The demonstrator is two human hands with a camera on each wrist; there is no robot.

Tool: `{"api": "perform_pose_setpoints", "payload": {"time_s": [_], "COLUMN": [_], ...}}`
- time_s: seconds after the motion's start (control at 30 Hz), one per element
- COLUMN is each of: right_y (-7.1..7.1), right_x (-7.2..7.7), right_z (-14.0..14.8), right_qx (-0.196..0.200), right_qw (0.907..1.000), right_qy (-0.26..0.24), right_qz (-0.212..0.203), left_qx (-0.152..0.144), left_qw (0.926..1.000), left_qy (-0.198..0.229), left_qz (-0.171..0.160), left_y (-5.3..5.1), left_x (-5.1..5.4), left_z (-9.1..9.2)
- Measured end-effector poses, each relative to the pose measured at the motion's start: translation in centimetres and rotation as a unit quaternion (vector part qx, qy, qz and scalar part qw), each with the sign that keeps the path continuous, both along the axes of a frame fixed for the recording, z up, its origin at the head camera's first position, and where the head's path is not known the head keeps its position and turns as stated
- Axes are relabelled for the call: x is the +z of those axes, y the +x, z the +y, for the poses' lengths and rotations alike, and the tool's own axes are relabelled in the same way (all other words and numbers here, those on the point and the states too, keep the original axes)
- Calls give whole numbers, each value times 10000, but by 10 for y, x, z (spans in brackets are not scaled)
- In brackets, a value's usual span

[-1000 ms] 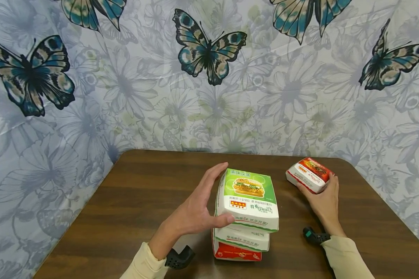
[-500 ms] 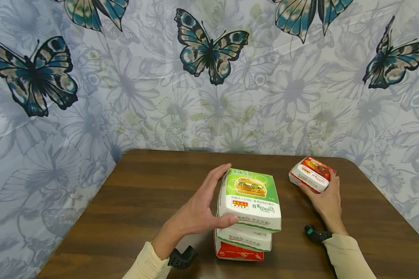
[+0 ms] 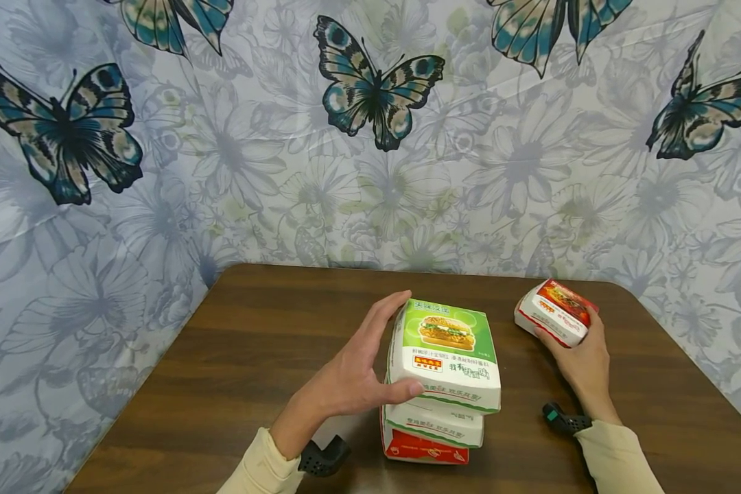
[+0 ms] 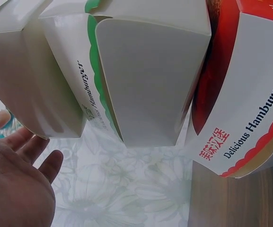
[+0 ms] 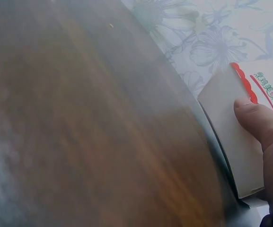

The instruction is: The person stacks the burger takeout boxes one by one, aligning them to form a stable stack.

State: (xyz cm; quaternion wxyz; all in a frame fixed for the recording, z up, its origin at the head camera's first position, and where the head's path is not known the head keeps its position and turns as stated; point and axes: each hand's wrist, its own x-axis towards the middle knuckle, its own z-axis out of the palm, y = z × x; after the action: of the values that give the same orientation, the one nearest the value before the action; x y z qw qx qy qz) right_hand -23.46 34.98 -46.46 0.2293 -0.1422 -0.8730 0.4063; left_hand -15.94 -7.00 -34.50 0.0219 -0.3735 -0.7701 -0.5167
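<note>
Three hamburger boxes stand stacked on the table. A green-and-white hamburger box [image 3: 449, 353] is on top, a second green-edged box [image 3: 438, 422] sits under it, and a red box [image 3: 426, 447] forms the base. My left hand [image 3: 355, 374] lies along the stack's left side with fingers extended, the thumb at the top box's near left corner. In the left wrist view, the fingers of my left hand [image 4: 20, 175] reach beside the top box [image 4: 37, 80]. Farther right, my right hand [image 3: 580, 360] grips a red-and-white hamburger box [image 3: 556, 312], thumb on its side [image 5: 221, 127].
The brown wooden table [image 3: 272, 315] has rounded far corners. Behind it hangs a floral cloth with butterflies [image 3: 377, 96]. A black wrist device [image 3: 324, 456] is on the left wrist, another device [image 3: 565, 418] on the right.
The head view has shifted slightly, placing everything a little farther right in it. Both hands keep their positions on the boxes, and the stack looks the same.
</note>
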Motion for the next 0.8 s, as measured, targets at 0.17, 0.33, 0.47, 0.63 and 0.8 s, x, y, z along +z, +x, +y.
{"api": "perform_pose_setpoints", "payload": {"time_s": [0.17,0.33,0.47,0.63,0.8], "right_y": [2,3,4,6,4], "right_x": [1,1,3,5,8], "right_z": [0,0,-1,-4,-7], "right_qx": [-48,-75,-115,-164,-137], "right_qw": [9999,9999,9999,9996,9997], "right_qy": [-66,-95,-113,-180,-67], "right_qz": [-67,-59,-7,134,181], "left_qx": [-32,15,37,24,40], "left_qw": [10000,10000,10000,10000,9999], "left_qy": [-11,-48,-69,-80,-95], "left_qz": [-33,-23,3,34,20], "left_y": [-1,-1,0,0,-1], "left_x": [0,-1,1,1,0], "left_z": [1,1,0,0,-2]}}
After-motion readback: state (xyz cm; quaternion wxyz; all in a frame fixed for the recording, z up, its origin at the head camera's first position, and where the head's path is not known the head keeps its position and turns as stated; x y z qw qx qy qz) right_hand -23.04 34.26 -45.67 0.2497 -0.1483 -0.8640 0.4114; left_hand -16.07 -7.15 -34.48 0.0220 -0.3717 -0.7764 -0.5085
